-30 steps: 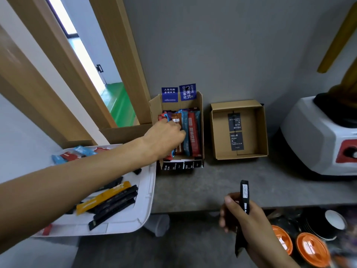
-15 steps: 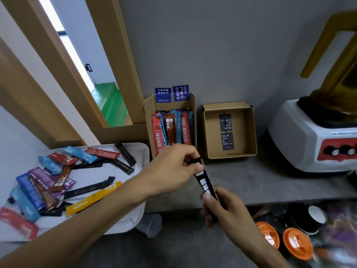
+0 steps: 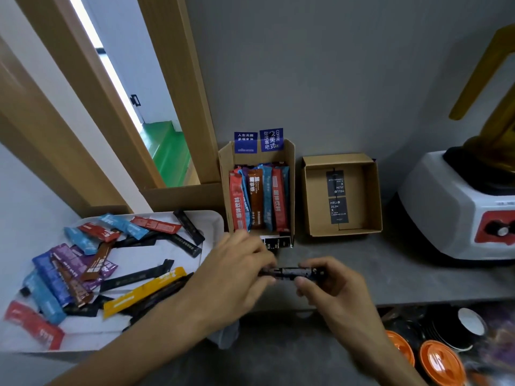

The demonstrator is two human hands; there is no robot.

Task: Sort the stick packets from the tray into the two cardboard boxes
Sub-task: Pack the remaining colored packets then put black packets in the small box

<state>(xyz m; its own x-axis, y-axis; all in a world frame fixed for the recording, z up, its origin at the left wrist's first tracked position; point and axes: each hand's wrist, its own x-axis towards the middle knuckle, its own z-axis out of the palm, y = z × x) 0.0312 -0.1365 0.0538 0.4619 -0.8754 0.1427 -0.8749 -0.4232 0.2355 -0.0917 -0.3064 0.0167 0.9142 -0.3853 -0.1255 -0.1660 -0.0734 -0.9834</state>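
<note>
Since the previous frame the black packet has swung from slanted to level, pinched at either end by left hand and right hand, fingers curled, just before the left box. Recommended: left releases; right lays it flat in the right box (dark items only).

Daylight from the overexposed window at upper left lights the grey wall evenly. The wide lens bows the wooden frame, and blur smears the orange lids and the black packet gripped by the left hand and right hand.
</note>
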